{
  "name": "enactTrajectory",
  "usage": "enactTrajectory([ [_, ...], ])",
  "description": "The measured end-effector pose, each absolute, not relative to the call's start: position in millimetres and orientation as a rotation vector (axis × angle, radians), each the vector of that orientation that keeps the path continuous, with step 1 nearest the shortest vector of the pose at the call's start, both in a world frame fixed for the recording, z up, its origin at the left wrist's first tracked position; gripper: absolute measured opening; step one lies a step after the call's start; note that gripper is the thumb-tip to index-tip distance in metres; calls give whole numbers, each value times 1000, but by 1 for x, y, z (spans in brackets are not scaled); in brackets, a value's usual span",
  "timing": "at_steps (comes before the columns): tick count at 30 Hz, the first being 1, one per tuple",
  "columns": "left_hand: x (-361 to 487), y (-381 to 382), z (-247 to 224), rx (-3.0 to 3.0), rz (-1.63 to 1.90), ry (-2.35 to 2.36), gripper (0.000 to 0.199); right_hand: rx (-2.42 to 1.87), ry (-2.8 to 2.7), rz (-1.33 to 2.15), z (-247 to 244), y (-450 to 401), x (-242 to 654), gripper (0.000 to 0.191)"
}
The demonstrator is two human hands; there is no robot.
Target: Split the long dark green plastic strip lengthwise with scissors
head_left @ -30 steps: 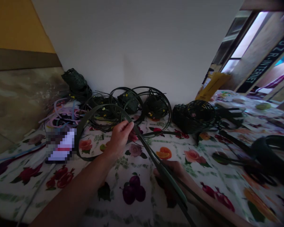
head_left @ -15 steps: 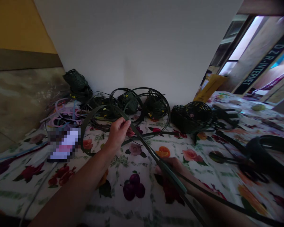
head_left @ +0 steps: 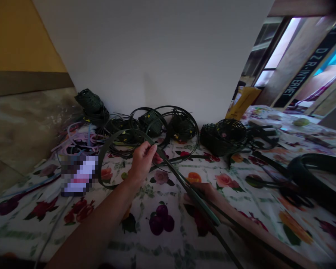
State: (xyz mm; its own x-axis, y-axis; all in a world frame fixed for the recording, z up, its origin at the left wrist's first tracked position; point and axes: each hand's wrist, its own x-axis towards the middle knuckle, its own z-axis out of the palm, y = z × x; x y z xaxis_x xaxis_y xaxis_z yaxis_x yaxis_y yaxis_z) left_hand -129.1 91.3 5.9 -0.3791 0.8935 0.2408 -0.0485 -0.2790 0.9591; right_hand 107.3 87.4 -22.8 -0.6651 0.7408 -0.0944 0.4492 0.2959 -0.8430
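My left hand (head_left: 144, 158) pinches a dark green flat strip (head_left: 128, 131) between thumb and fingers, left of centre. The strip curls into a loop at the left and runs down to the right. My right hand (head_left: 201, 194) is closed round the strip's lower stretch and a green-handled tool (head_left: 208, 213) lying along it; the tool's far part is hard to make out. Strip ends pass over my right forearm towards the bottom right corner. Part of my right hand's fingers is hidden by the tool and strip.
Dark woven baskets (head_left: 231, 132) and thin coils (head_left: 197, 123) line the wall. A pixelated phone (head_left: 82, 175) lies at left beside pastel strips (head_left: 72, 140). A thick dark roll (head_left: 319, 168) and scissors (head_left: 296, 198) are at right on the flowered tablecloth (head_left: 182, 243).
The camera view has shifted slightly, so the background sits a little further left on the right side. Both hands keep their hold, with little visible movement along the strip.
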Motion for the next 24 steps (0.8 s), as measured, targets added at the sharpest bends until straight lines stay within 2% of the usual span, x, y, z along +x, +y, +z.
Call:
enactTrajectory([
  [10, -132, 91, 3, 1181, 1749, 1280, 27, -1068, -2140, 1458, -30, 86, 105, 34],
  [24, -124, 86, 7, 1113, 1714, 1281, 28, -1113, -2211, 1349, -35, 87, 105, 38],
])
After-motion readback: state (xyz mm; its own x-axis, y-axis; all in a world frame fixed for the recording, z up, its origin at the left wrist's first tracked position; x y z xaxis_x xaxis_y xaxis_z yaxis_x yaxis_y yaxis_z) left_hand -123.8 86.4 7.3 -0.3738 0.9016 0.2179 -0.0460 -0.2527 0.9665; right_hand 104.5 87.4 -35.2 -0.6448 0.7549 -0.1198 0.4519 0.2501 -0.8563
